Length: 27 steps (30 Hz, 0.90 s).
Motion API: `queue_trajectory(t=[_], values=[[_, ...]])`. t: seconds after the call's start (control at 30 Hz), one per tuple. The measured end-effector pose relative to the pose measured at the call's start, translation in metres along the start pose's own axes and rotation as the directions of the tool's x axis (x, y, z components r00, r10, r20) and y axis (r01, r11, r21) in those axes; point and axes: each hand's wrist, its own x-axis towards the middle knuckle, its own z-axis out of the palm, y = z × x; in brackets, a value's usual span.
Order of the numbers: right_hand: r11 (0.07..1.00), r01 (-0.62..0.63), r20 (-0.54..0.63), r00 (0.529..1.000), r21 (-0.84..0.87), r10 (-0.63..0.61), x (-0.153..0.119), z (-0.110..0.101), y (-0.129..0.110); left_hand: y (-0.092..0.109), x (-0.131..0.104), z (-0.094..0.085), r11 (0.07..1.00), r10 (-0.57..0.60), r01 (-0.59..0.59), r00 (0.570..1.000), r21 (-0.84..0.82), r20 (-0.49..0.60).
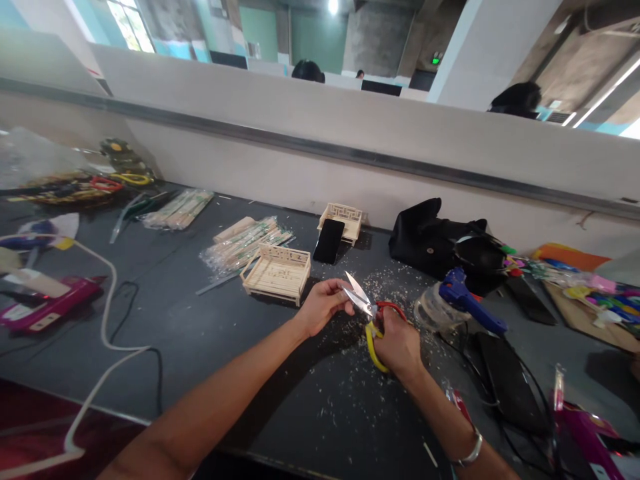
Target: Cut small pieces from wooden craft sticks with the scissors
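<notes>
My right hand (400,343) grips a pair of scissors (371,340) by its red and yellow handles, with the blades apart and pointing up to the left. Close by the blades, my left hand (325,307) is closed in a pinch; whatever is between its fingertips is too small to make out. Just beyond the left hand is a small wooden bench-like model (277,272) made of thin sticks. A second stick model (344,217) sits farther back, with a black phone (329,241) leaning on its front. Small pale clippings (350,393) are scattered under and around both hands.
Packs of wooden sticks (245,245) lie left of the models. At right are a blue glue gun (467,303) on a clear plastic container (437,310), a black bag (435,240) and a dark phone-like slab (510,380) among cables. A white cable (113,293) crosses the left side.
</notes>
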Motion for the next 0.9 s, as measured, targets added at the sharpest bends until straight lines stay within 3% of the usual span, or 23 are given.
queue_trajectory(t=[0.53,0.77,0.9], values=[[0.994,-0.075,0.048,0.996,0.083,0.072,0.000,0.004,-0.001,-0.003,0.001,0.001,0.999,0.005,-0.005,1.000,-0.032,-0.008],[0.982,-0.110,-0.034,0.993,0.157,0.116,0.005,0.005,0.007,0.000,0.002,0.004,0.997,-0.004,0.001,0.999,-0.080,-0.040],[0.990,-0.103,-0.101,0.988,0.093,0.113,0.007,0.005,0.013,-0.001,0.003,0.003,0.995,-0.004,-0.001,0.999,-0.098,-0.045]])
